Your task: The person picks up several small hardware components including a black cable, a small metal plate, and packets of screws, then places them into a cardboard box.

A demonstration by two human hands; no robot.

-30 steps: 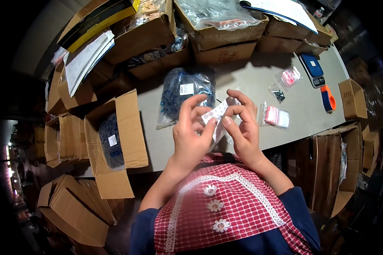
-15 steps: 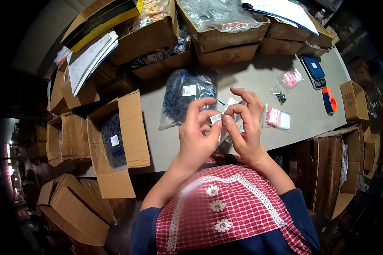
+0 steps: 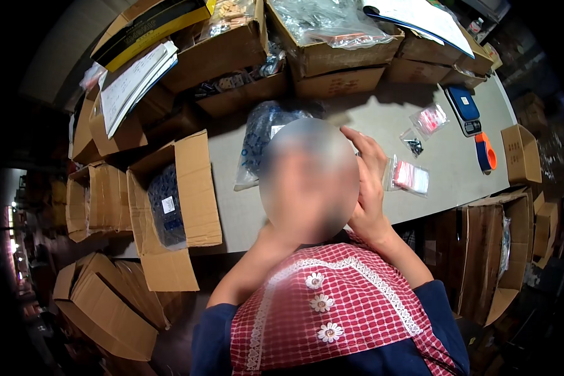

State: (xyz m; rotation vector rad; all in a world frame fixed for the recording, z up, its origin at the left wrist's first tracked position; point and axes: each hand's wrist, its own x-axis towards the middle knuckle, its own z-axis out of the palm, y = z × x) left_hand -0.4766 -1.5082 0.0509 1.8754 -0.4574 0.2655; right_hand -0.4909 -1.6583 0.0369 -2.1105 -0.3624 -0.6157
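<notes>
A smeared oval patch hides most of my left hand [image 3: 288, 216], so its fingers do not show. Against it, on the right, my right hand [image 3: 371, 194] has its upper fingers bent inward, while the thumb and fingertips are hidden. Whatever lies between the hands cannot be seen now. Behind them sits a large clear bag of blue parts [image 3: 252, 147] with a white label, partly covered by the patch. Close to my right hand lies a pack of small red-and-white zip bags [image 3: 411, 177].
Farther right are a small bag of black parts [image 3: 412, 143], a red-marked bag [image 3: 430, 119], a blue scale [image 3: 462, 103] and an orange-and-blue tape dispenser [image 3: 485, 152]. An open carton [image 3: 197, 188] stands at left. Filled cartons [image 3: 338, 59] line the table's back.
Earlier, both hands pinched a small clear bag and a white label with grey dots; now the smeared patch covers that spot. My forearms have hardly moved. The view has shifted slightly.
</notes>
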